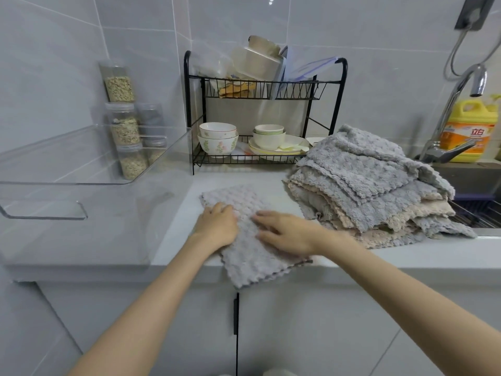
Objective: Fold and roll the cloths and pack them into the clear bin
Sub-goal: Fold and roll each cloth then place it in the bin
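A grey fluffy cloth [244, 202] lies folded flat on the white counter, its near corner hanging over the front edge. My left hand [217, 226] presses on its left side with fingers curled at the cloth's edge. My right hand [284, 233] lies flat on the cloth with fingers spread, pointing left. A pile of grey and beige cloths [374, 185] is heaped to the right, beside the sink. The clear bin [89, 183] stands on the counter at the left and holds no cloths.
A black two-tier dish rack [260, 158] with bowls and plates stands against the back wall. Jars of grains [124, 131] show behind the bin. A faucet [455, 123], yellow detergent bottle [469, 128] and sink [477, 183] are at the right.
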`<state>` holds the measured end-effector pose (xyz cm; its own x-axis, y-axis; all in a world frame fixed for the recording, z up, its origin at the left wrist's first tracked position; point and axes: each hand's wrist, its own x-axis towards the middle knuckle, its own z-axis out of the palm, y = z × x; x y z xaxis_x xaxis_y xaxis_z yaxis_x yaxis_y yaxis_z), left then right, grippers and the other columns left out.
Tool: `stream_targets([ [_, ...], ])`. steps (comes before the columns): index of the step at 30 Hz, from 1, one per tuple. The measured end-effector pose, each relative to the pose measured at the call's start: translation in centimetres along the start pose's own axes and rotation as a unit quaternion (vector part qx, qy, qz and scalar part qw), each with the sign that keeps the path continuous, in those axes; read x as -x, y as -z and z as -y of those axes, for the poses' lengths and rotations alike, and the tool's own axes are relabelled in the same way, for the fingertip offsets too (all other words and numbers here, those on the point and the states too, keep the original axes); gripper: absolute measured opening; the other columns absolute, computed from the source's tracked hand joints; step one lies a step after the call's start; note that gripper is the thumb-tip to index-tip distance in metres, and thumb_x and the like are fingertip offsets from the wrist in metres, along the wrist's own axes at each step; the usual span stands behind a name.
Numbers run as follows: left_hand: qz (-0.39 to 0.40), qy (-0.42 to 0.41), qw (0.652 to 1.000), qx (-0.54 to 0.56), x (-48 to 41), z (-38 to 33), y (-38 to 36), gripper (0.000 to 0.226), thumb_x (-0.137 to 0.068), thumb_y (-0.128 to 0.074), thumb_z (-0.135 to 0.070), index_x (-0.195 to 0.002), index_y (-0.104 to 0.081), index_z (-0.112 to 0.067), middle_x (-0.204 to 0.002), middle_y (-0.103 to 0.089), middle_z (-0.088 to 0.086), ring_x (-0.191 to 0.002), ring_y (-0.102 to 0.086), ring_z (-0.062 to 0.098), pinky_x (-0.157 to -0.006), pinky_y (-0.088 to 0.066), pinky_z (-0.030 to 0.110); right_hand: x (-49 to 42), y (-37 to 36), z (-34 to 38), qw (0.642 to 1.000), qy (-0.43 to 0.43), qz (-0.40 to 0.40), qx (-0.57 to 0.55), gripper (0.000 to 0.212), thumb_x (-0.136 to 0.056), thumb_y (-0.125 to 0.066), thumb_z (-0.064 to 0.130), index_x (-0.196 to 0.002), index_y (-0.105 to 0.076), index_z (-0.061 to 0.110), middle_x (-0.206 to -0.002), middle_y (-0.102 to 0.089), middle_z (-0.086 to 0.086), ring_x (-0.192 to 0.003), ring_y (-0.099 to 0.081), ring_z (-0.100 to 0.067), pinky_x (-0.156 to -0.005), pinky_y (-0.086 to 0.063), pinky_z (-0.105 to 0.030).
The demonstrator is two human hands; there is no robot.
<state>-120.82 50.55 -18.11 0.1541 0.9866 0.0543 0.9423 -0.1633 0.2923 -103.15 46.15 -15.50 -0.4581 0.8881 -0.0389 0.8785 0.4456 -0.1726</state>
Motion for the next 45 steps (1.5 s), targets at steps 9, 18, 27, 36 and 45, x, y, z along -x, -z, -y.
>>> stream_targets([
  [9,-0.164,-0.02,0.945,0.283,-4.4,1.8,-0.7,0.042,-0.101,-0.032,-0.02,-0.141,-0.042,-0.014,-0.151,-0.031,-0.002,-0.14,-0.025,0.009,-0.11,-0.015,0.021,-4.7,-2.9,-1.5,0.996,-0.075,-0.033,-0.035,0.056,-0.103,-0.017,0.042,-0.153,-0.006,0.019,-0.16,-0.001,-0.001,-0.147,0.003,-0.015,-0.119,0.003,-0.031],
  [18,-0.173,-0.071,0.965,0.186,-5.3,2.7,-2.0,0.037,-0.095,-0.04,-0.007,-0.127,-0.058,-0.012,-0.139,-0.05,0.003,-0.13,-0.042,0.015,-0.111,-0.027,0.024,-9.9,-2.9,-3.1,0.939,-0.049,-0.34,0.005,0.024,-0.093,-0.048,0.02,-0.11,-0.062,0.009,-0.112,-0.06,-0.008,-0.108,-0.048,-0.028,-0.091,-0.034,-0.033],
  [27,-0.237,-0.081,0.949,0.192,-4.5,2.8,-1.7,0.028,-0.094,-0.047,-0.011,-0.115,-0.065,-0.015,-0.122,-0.055,0.0,-0.117,-0.045,0.017,-0.098,-0.035,0.017,-4.7,-2.5,-4.4,0.963,0.063,-0.192,-0.177,0.036,-0.072,-0.063,0.038,-0.107,-0.067,0.03,-0.112,-0.061,0.014,-0.102,-0.05,0.0,-0.09,-0.035,-0.011],
  [36,-0.081,-0.149,0.963,0.21,-2.0,3.4,-1.2,0.053,-0.067,-0.069,-0.063,-0.112,-0.063,-0.035,-0.113,-0.056,-0.019,-0.109,-0.048,0.001,-0.095,-0.039,0.022,-4.3,-2.6,-5.1,0.956,0.022,-0.249,-0.152,0.03,-0.082,-0.054,0.002,-0.106,-0.056,0.02,-0.096,-0.065,0.007,-0.081,-0.054,-0.005,-0.071,-0.039,-0.018],
  [45,-0.16,-0.078,0.953,0.246,-1.3,3.3,-0.7,0.015,-0.092,-0.054,-0.021,-0.103,-0.061,-0.029,-0.079,-0.063,-0.009,-0.071,-0.056,0.005,-0.06,-0.037,0.009,-4.2,-2.2,-5.3,0.902,-0.041,-0.309,-0.299,0.011,-0.097,-0.05,0.023,-0.107,-0.046,0.021,-0.08,-0.068,-0.002,-0.074,-0.062,-0.024,-0.071,-0.044,-0.034],
])
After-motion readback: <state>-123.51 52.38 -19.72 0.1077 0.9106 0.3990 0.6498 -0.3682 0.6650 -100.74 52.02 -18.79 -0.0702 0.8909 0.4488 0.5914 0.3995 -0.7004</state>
